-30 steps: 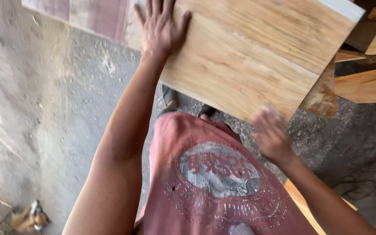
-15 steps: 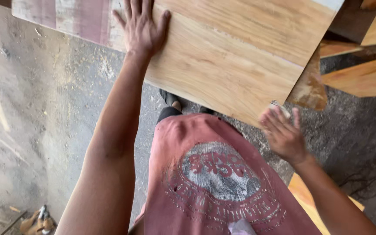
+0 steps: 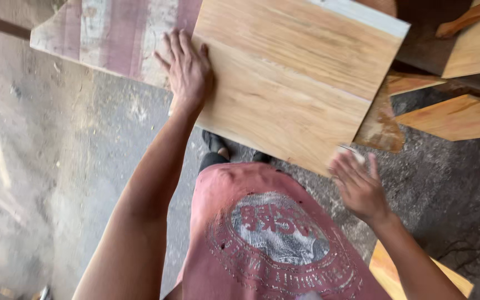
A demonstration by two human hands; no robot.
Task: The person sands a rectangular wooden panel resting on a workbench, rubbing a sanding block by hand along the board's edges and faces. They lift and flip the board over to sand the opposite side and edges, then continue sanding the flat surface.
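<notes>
Pale wood panel (image 3: 290,83) being sanded, left hand bracing.
Left hand (image 3: 187,69) lies flat, fingers spread, on the panel's left edge, gripping nothing. Right hand (image 3: 359,186), just off the panel's near corner, is blurred; something small seems pinched in the fingers, can't tell for sure. Next stroke likely needs the panel kept pinned.
</notes>
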